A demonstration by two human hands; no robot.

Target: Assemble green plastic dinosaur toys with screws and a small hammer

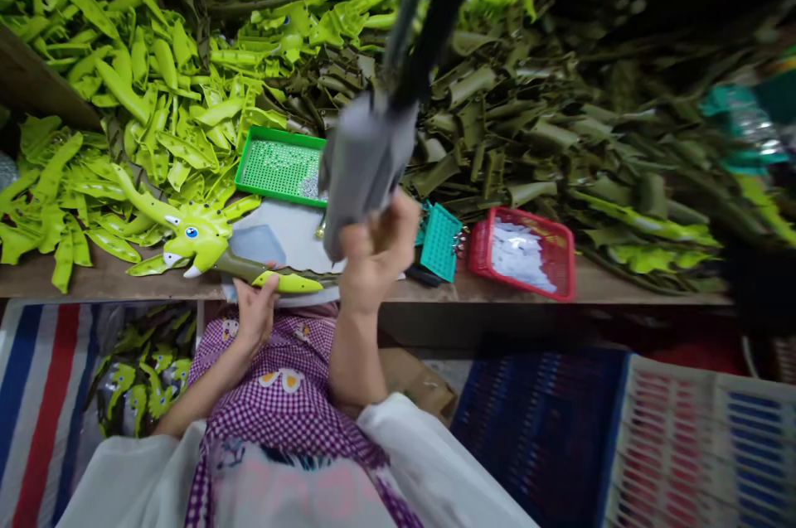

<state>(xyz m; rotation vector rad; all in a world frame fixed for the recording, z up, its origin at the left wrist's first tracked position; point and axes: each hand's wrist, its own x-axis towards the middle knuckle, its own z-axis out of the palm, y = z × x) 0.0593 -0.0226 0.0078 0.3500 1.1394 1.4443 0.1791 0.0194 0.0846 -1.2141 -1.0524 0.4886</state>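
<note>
My left hand (254,308) grips the olive and yellow-green handle end of a green toy dinosaur (199,238) lying on the wooden bench (622,283). Its head with a blue eye and white horn points left. My right hand (373,250) is raised and closed around a grey hanging power tool (366,155), blurred by motion, whose dark cable runs up out of the top of the picture. The tool hangs above a pale sheet (292,234) on the bench.
Heaps of bright green plastic parts (124,97) and olive parts (528,122) cover the bench. A green tray (279,167), a small teal basket (440,242) and a red basket (522,253) stand near the hands. Finished toys (143,379) lie below left; blue and white crates (622,437) below right.
</note>
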